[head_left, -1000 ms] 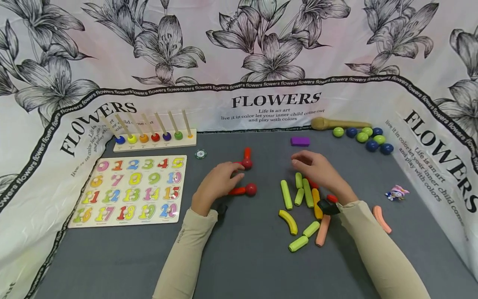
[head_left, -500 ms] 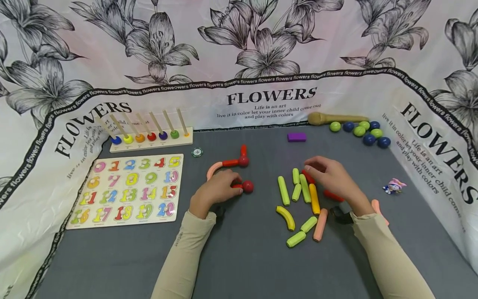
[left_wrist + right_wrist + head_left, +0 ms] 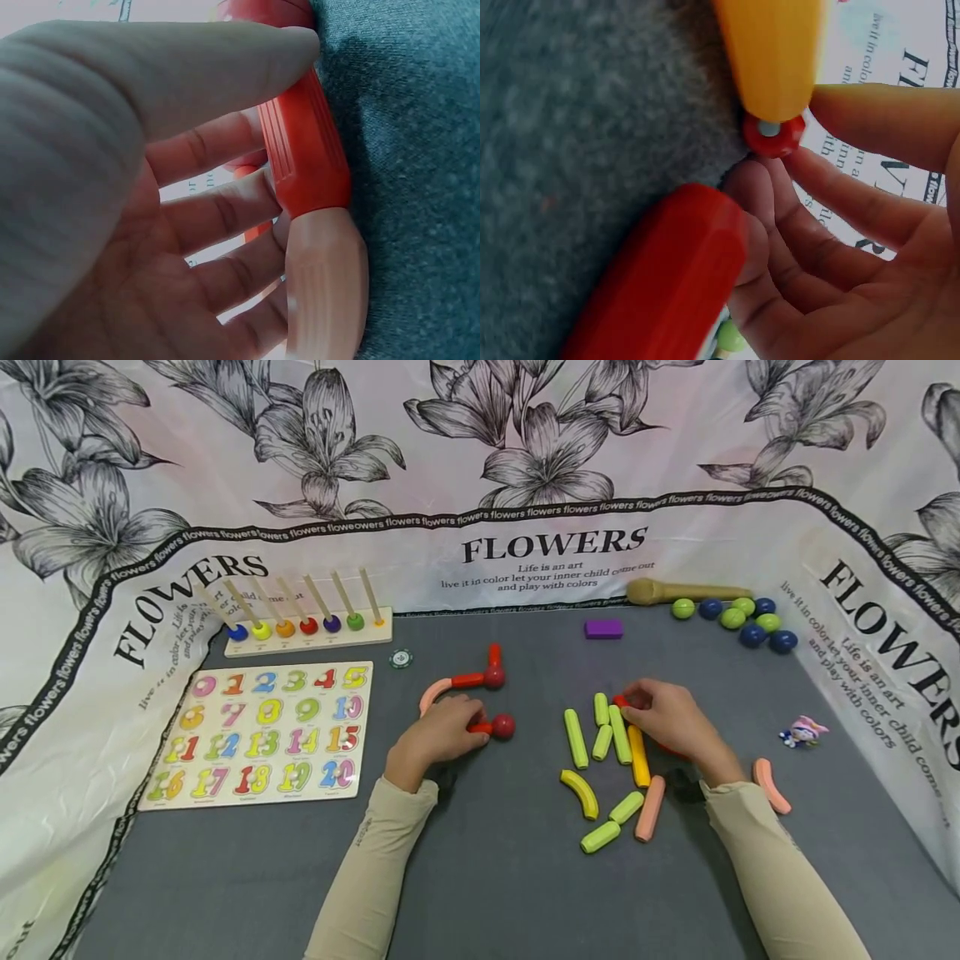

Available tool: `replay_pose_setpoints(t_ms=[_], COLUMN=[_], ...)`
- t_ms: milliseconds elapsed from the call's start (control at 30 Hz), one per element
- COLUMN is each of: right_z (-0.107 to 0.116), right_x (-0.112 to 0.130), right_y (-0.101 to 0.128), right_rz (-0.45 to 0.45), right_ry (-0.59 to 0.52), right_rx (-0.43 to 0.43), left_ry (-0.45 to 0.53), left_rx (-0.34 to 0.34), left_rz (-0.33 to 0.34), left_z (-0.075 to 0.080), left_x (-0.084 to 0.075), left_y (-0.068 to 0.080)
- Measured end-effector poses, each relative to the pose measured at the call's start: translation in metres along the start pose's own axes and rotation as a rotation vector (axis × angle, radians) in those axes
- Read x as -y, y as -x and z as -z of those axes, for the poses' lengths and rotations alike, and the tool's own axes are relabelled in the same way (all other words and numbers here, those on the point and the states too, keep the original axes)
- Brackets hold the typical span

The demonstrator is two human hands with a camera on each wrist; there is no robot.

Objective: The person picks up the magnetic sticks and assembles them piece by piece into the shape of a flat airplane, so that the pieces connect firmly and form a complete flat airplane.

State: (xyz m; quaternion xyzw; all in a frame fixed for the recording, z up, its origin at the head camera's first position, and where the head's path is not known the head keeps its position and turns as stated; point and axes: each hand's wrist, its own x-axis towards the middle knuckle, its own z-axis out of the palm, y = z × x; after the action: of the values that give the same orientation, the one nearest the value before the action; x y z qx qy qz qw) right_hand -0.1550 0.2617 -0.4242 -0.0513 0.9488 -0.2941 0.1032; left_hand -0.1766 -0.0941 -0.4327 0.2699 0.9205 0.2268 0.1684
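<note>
Red plastic rod with ball end [image 3: 495, 727] sits pinched in the left hand [image 3: 438, 737]. Right hand [image 3: 671, 720] grips a short red stick [image 3: 621, 701] among green sticks [image 3: 576, 739]. Backdrop [image 3: 553, 545] reads "FLOWERS".

Both arms in long beige sleeves, snug fit, running down to the wrists. Left sleeve [image 3: 367, 868] has a small line of dark lettering along the forearm, too small to read. Right sleeve [image 3: 780, 877] is plain, same fabric. A dark object sits at each wrist, at the cuff edge: left one [image 3: 446, 779], right one [image 3: 686, 783]. Left hand [image 3: 438, 739] and right hand [image 3: 671, 720] bare, no gloves, no rings visible.
</note>
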Motion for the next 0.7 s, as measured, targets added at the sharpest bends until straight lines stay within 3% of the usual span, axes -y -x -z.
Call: replay_pose_setpoints(t_ms=[367, 700], right_z=[0.006, -0.012], right_x=[0.012, 0.045], right_y=[-0.011, -0.002], right_rz=[-0.067, 0.049], right_ry=[0.101, -0.035], right_rx=[0.088, -0.156], left_ry=[0.097, 0.114], left_rx=[0.007, -0.001], left_rz=[-0.031, -0.064], left_z=[0.005, 0.005], left_x=[0.007, 0.013], left_y=[0.005, 0.004])
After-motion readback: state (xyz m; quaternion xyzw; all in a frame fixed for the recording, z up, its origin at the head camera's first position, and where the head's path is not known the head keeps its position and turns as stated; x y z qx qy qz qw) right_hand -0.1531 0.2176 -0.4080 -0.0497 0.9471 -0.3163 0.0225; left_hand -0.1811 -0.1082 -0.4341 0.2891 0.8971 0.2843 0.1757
